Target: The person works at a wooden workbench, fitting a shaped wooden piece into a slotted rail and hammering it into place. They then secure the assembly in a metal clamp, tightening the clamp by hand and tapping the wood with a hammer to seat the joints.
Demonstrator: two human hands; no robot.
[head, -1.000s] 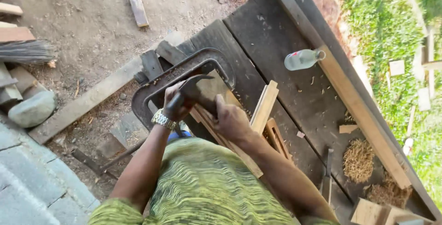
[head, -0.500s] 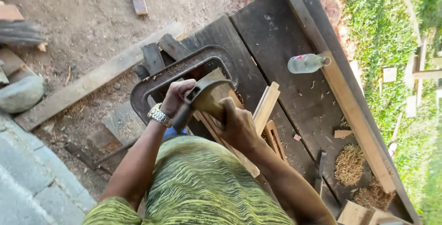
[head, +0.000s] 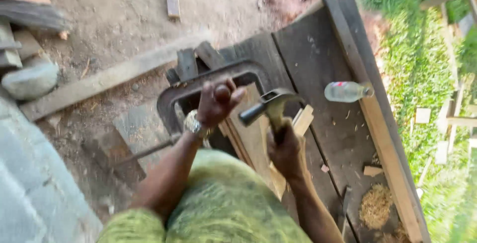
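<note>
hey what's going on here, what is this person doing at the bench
A person stands over a dark wooden workbench, seen from above. The right hand grips a claw hammer raised above pale wood boards clamped in a big metal clamp frame. The left hand, with a wristwatch, is lifted above the boards, fingers curled. A clear plastic bottle lies on the bench, and wood shavings sit near its edge.

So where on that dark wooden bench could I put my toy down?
The dark wooden bench is bare above the clear plastic bottle, and again between that bottle and the sawdust pile. It is crowded around the pale wood strips, where the right hand grips the hammer.
</note>
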